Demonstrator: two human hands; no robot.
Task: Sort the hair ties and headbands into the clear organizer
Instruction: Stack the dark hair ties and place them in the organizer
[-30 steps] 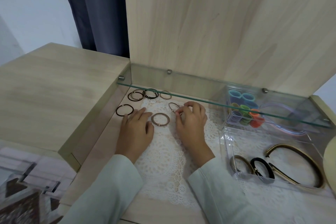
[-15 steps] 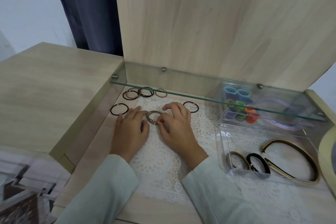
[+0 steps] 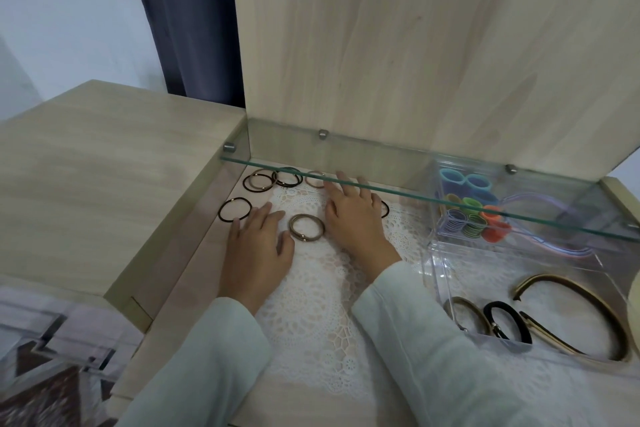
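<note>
Two tan hair ties (image 3: 307, 227) lie stacked on the lace mat between my hands. My left hand (image 3: 258, 248) rests flat beside them, fingers spread, holding nothing. My right hand (image 3: 355, 215) stretches forward under the glass shelf, fingertips next to a beige hair tie (image 3: 314, 179). A black hair tie (image 3: 234, 209) lies left of my left hand. Several brown and black ties (image 3: 273, 180) cluster at the back. Another black tie (image 3: 385, 209) peeks out right of my right hand. The clear organizer (image 3: 446, 284) at right holds colourful ties, headbands and two hair ties.
A glass shelf (image 3: 415, 192) spans the recess just above my right fingers. A wooden lid (image 3: 398, 45) stands upright behind. The raised wooden desktop (image 3: 104, 184) borders the recess on the left. A gold headband (image 3: 588, 302) lies in the organizer's front compartment.
My right hand let go of the tan ties, leaving them stacked on the mat, and reached forward toward the beige tie at the back. My left hand stayed put.
</note>
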